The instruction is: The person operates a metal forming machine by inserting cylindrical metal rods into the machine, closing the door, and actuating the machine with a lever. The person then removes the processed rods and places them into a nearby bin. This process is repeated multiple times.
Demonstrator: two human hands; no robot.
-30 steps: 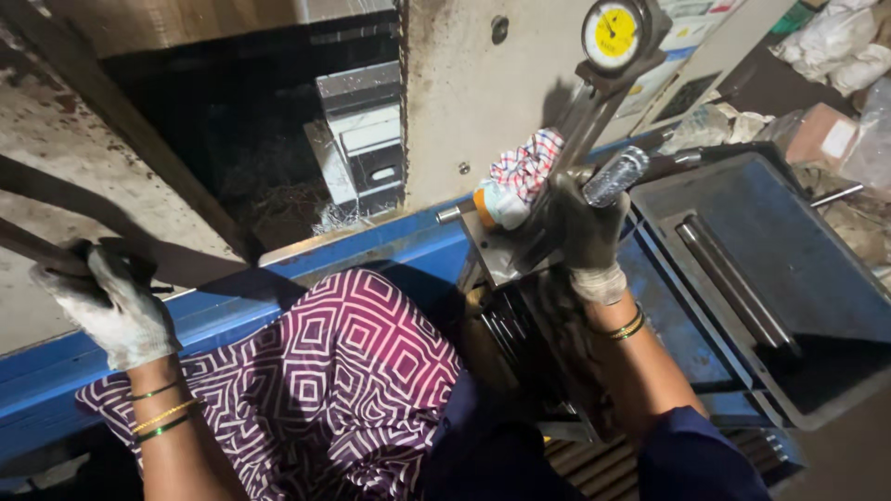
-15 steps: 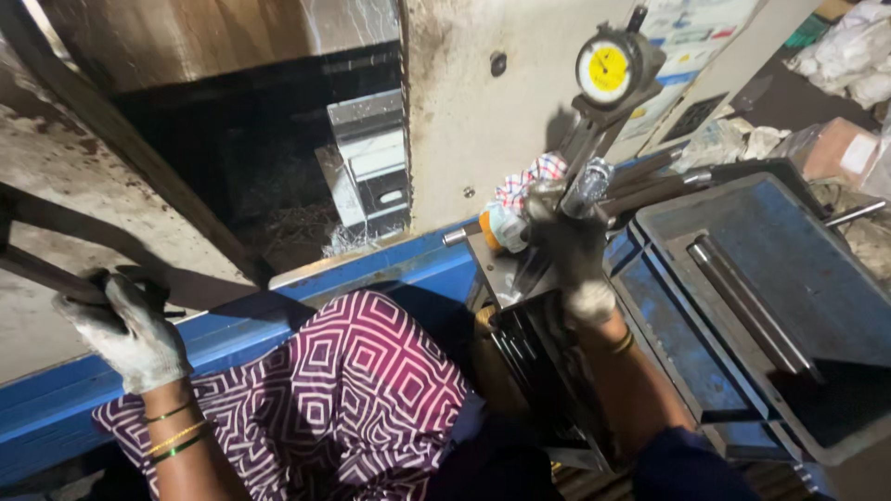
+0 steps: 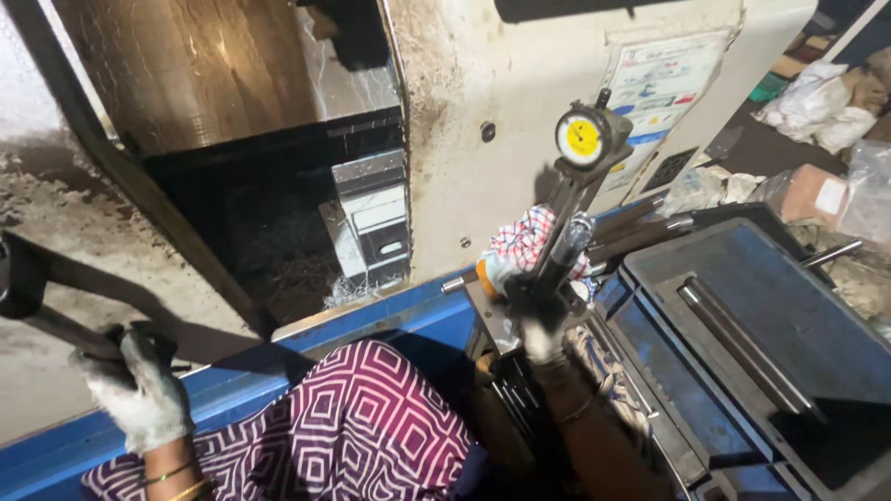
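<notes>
Seen from the head camera, we grip 2 things at a grimy machine. Our left hand [image 3: 141,401], in a soiled white glove, has its fingers wrapped tight around a dark metal door handle bar [image 3: 56,327] at the far left; the bar's upper end runs out of view at the picture's edge, and shadow hides how it joins the machine door [image 3: 200,65].

Our right hand [image 3: 538,320], in a dark glove, is clamped on the black stem of a dial bore gauge [image 3: 580,176], which stands tilted, its yellow-faced dial at the top against the cream machine panel [image 3: 464,139]. The gauge's lower end is lost behind the hand and the dim clutter below, so we cannot tell what it touches. Just beside the stem lies a red-and-white checked cloth [image 3: 518,243], partly covered by the gauge.

To the right sits a blue metal tray [image 3: 742,306] holding long steel rods [image 3: 738,345], its far corner cut off. A pink patterned garment [image 3: 343,436] fills the bottom centre. Inside the machine opening, a pale metal block [image 3: 371,227] shows among tangled swarf; the rest is too dark to make out.
</notes>
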